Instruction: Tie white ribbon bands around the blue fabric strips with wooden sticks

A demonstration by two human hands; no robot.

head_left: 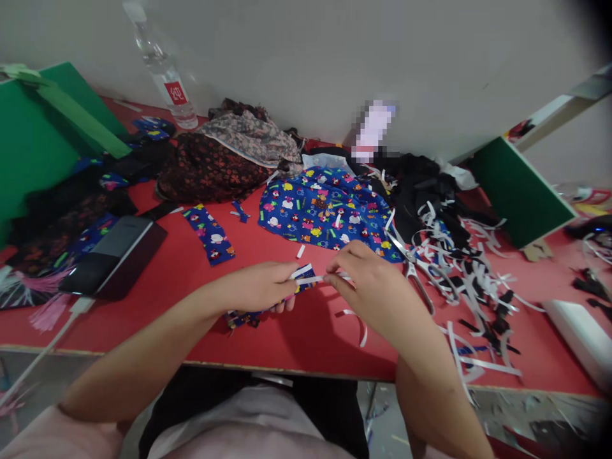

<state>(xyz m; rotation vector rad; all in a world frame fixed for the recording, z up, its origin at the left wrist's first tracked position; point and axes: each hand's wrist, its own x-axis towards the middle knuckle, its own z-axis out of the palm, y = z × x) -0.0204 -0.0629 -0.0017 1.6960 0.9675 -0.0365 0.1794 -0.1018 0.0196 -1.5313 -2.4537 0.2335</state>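
My left hand (pixel 270 288) is closed around a blue cartoon-print fabric piece (pixel 305 287), with part of the cloth hanging below the palm. A narrow white strip (pixel 313 279) runs from this piece to my right hand (pixel 356 271), whose thumb and fingers pinch its other end. Just beyond the hands lies a larger blue printed cloth (pixel 325 207), spread on the red table (pixel 296 347). Silver scissors (pixel 415 264) rest to the right of my right hand. Farther left is a flat strip of the same blue print (pixel 210 234).
White and black scraps (pixel 478 287) are heaped at the right. Dark floral cloth (pixel 215 162) and a water bottle (pixel 165 73) stand at the back. A black device (pixel 117 255) with a white cable sits left; green panels (pixel 521 191) flank the workspace. A blurred phone (pixel 375 131) leans on the wall.
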